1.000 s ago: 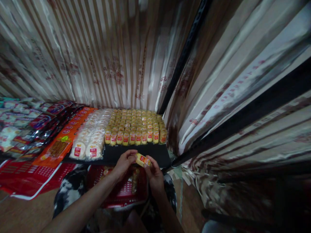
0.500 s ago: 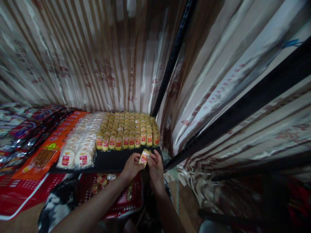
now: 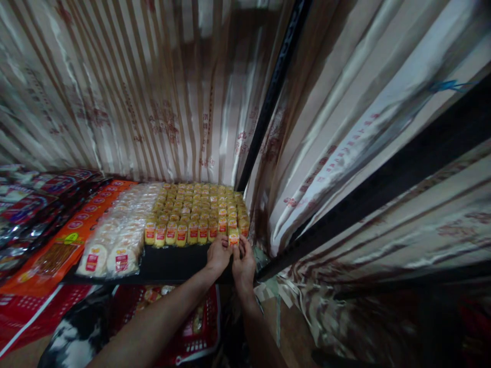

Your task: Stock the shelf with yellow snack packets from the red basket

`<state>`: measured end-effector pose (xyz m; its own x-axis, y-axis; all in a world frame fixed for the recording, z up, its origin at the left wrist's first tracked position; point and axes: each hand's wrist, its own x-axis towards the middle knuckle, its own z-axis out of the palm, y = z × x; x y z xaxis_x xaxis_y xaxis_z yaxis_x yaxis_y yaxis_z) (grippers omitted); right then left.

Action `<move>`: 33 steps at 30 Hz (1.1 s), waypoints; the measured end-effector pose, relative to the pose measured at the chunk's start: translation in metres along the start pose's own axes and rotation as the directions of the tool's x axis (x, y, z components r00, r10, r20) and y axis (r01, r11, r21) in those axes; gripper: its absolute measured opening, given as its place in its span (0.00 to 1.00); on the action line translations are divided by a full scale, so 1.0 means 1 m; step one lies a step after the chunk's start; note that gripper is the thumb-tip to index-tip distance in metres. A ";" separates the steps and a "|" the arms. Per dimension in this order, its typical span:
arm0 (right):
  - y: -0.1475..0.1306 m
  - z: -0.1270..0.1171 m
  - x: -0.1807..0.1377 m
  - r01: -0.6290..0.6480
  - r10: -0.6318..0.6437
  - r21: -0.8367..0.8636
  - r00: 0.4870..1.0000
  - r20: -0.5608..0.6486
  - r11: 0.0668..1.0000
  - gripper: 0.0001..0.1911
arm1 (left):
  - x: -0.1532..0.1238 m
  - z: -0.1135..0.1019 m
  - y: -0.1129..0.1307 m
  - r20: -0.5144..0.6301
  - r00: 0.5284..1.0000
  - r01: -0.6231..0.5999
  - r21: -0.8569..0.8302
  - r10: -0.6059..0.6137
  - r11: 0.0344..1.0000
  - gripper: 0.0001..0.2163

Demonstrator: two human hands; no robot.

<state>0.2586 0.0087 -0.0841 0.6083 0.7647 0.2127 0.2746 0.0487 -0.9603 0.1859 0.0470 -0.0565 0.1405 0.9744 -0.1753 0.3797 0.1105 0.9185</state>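
Observation:
Both my hands hold one small yellow packet (image 3: 233, 238) with a red label, upright at the right end of the front row of like packets (image 3: 192, 232). My left hand (image 3: 217, 254) pinches it from the left, and my right hand (image 3: 243, 260) pinches it from the right. The packet stands on the black shelf (image 3: 169, 263), touching or nearly touching the row. Many rows of the same yellow packets (image 3: 199, 202) fill the shelf behind it.
Round white packets (image 3: 111, 250) lie left of the yellow ones. Orange (image 3: 57, 250) and dark red packs (image 3: 26, 204) lie further left. A red basket (image 3: 192, 327) with more goods sits below my arms. Striped curtains (image 3: 153, 92) and a black post (image 3: 272, 97) close the back and right.
My hands carried the yellow packet up and forward from above the basket to the right end of the front row, turning it from lying sideways to upright.

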 end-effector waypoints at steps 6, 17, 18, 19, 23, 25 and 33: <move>0.007 -0.001 -0.002 0.224 -0.238 -0.251 0.971 -0.027 0.942 0.20 | 0.007 0.007 0.005 -0.018 1.000 -0.022 0.170 0.026 0.985 0.08; 0.022 0.000 -0.002 0.229 -0.226 -0.258 0.973 0.039 0.939 0.21 | 0.007 0.014 0.000 -0.094 0.991 -0.071 0.234 0.095 0.970 0.06; 0.022 0.000 -0.002 0.227 -0.224 -0.251 0.974 0.041 0.941 0.21 | 0.007 0.014 0.000 -0.093 0.991 -0.074 0.235 0.098 0.969 0.05; 0.022 0.000 -0.002 0.228 -0.224 -0.249 0.974 0.044 0.941 0.21 | 0.008 0.014 -0.001 -0.094 0.991 -0.072 0.232 0.096 0.970 0.05; 0.023 0.001 -0.002 0.247 -0.239 -0.275 0.969 0.062 0.929 0.22 | 0.009 0.014 -0.003 -0.101 0.991 -0.068 0.189 0.089 0.980 0.05; 0.023 0.001 -0.002 0.265 -0.254 -0.284 0.964 0.073 0.921 0.23 | 0.007 0.012 -0.004 -0.105 0.988 -0.098 0.168 0.117 0.981 0.07; -0.008 -0.005 -0.021 0.283 -0.286 -0.228 0.958 0.020 0.932 0.19 | -0.064 -0.025 -0.038 -0.038 0.971 -0.235 0.004 0.235 0.972 0.07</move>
<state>0.2473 -0.0108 -0.0803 0.4896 0.7312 0.4751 0.5979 0.1151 -0.7933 0.1393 -0.0143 -0.0709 0.1909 0.9798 0.0592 0.3398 -0.1225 0.9325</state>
